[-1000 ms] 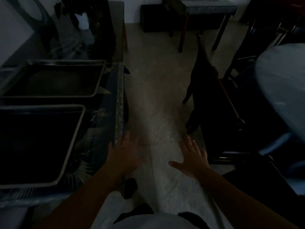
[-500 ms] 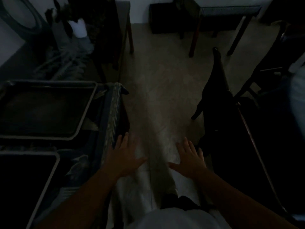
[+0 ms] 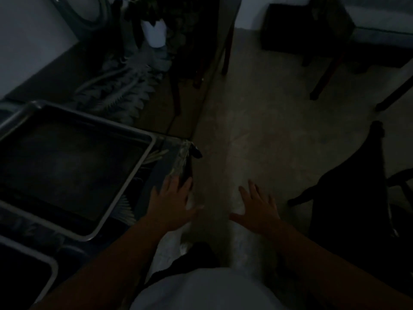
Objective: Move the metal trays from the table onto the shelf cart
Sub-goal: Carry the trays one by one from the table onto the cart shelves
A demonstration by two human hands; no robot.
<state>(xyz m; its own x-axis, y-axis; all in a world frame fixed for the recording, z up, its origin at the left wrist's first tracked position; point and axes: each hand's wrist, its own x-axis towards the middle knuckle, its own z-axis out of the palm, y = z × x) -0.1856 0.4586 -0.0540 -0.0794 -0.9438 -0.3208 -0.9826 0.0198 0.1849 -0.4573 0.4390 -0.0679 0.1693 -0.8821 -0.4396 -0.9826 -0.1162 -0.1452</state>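
The room is very dim. A large metal tray (image 3: 125, 186) with a pale rolled rim lies on the patterned table (image 3: 161, 171) at the left. A second metal tray (image 3: 50, 268) shows only its corner at the bottom left. My left hand (image 3: 172, 203) hovers with fingers spread over the table's right edge, just right of the large tray and not touching it. My right hand (image 3: 257, 208) is spread open over the floor, holding nothing. No shelf cart is clearly visible.
A dark chair (image 3: 348, 191) stands at the right. A second table with a white vase (image 3: 154, 33) and dark leaves sits behind the trays. More table legs (image 3: 324, 79) and a dark box (image 3: 297, 30) are at the back. Pale floor (image 3: 257, 121) runs between them.
The view has moved forward and turned; the trays have slid down and left in the frame. Both hands stay open and spread, the left one now over the table edge.
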